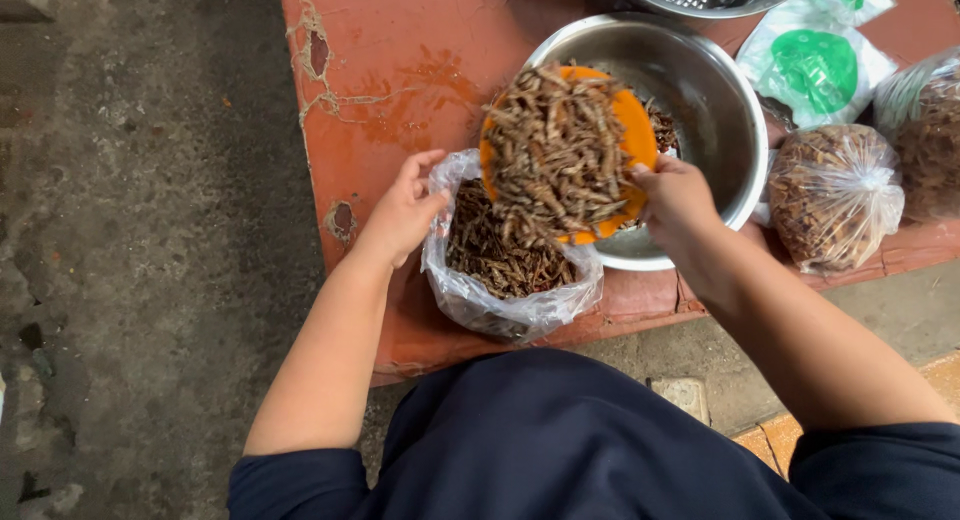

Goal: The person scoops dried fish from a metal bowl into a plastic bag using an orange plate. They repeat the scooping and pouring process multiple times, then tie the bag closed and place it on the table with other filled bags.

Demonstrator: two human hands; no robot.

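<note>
Right hand [678, 202], fingers closed on the rim of an orange dish [634, 130], holding it tilted above the desk's near edge, between a clear plastic bag [500, 300] and a steel bowl [700, 90]. Heaped on the dish, dried small fish [555, 150]: thin, brown, stick-like, long axes mostly running from the desk's far side toward the near edge, some crosswise. Dish face tipped toward the bag, lower edge over the bag's mouth. Left hand [405, 212], fingers pinched on the bag's rim at its left side, holding the mouth open. Inside the bag, more of the same fish, darker, lying jumbled. Bag standing at the near edge of the red, chipped desk [380, 70], touching the bowl's near-left side. A few fish left in the bowl. Toward the right edge, a knotted filled bag [835, 195], another partly in view at the right edge, and flat white packets with green print [820, 70] at the far right corner
</note>
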